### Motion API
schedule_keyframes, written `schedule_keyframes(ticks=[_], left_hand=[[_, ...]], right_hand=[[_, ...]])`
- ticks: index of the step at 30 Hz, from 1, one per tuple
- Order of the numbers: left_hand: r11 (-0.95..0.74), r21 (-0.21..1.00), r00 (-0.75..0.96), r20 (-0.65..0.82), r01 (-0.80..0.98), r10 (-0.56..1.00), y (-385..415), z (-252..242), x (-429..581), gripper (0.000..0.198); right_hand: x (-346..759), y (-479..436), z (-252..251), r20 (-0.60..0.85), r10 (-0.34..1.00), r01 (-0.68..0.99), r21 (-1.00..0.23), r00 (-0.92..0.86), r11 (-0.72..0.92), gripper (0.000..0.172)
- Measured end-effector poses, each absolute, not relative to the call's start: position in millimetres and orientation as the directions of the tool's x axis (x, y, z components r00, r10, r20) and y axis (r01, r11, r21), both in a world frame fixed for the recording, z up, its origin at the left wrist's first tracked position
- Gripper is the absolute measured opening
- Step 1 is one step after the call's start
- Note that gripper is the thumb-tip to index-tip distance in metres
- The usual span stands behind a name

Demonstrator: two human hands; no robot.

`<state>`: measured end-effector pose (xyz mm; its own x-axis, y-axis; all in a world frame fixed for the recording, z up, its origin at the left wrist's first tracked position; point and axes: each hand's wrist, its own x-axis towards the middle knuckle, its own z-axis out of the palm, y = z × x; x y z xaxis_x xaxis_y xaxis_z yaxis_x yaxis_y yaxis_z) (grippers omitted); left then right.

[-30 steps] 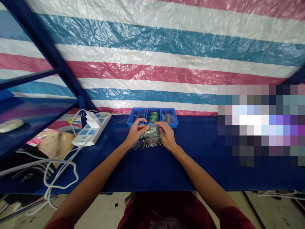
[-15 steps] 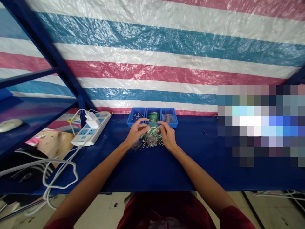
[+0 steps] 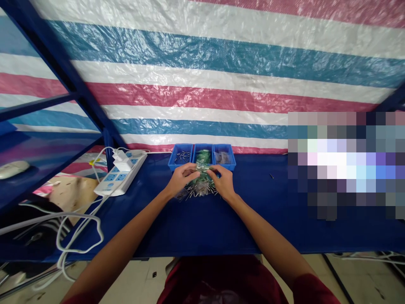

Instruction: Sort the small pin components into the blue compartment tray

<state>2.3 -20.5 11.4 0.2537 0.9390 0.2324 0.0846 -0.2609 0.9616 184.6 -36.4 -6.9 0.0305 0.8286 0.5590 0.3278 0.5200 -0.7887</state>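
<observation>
Both hands pinch a small clear-and-green plastic packet (image 3: 203,166) just in front of the blue bins. My left hand (image 3: 182,177) is closed on its left side, thumb and fingers together. On the right side my right hand (image 3: 223,180) grips it the same way. Under the packet lies a pile of thin dark metal pieces (image 3: 202,192), mixed with green and clear plastic bits; my hands partly cover it. Behind stand three joined blue bins: the left bin (image 3: 172,162) holds thin metal pieces, the middle has green packets (image 3: 204,156), the right has greyish clear packets (image 3: 222,158).
A white power strip (image 3: 122,173) with plugs and loose white cables (image 3: 79,228) lies on the left of the blue table (image 3: 202,232). One small dark piece (image 3: 271,175) rests alone to the right. A pixelated patch hides the far right. Striped sheeting hangs behind.
My hands have drawn closer together and slightly towards me with the packet. The packet looks flatter, and more of the middle bin shows.
</observation>
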Motion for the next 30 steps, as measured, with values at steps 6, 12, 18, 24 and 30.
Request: schedule_keyframes(ticks=[6,12,18,24,30], left_hand=[[-0.223,0.975,0.213,0.213,0.023,0.954,-21,14,4,0.045],[-0.151,0.983,0.249,0.172,-0.1,0.953,-23,23,4,0.053],[-0.234,0.971,0.166,0.237,-0.036,0.957,-24,25,2,0.034],[-0.326,0.945,-0.037,0.327,0.04,0.944,-20,27,-3,0.03],[-0.36,0.931,-0.124,0.365,0.057,0.923,-17,26,-7,0.025]], right_hand=[[186,-39,-5,0.56,0.828,0.279,-0.791,-0.031,0.545,0.037],[187,-36,-8,0.729,0.671,0.397,-0.58,-0.138,0.711,0.025],[187,-34,-5,0.598,0.802,0.351,-0.75,-0.003,0.561,0.02],[204,-33,13,0.121,0.821,0.126,-0.965,-0.558,0.229,0.028],[198,-25,14,-0.037,0.978,-0.201,-0.976,-0.205,-0.079,0.026]])
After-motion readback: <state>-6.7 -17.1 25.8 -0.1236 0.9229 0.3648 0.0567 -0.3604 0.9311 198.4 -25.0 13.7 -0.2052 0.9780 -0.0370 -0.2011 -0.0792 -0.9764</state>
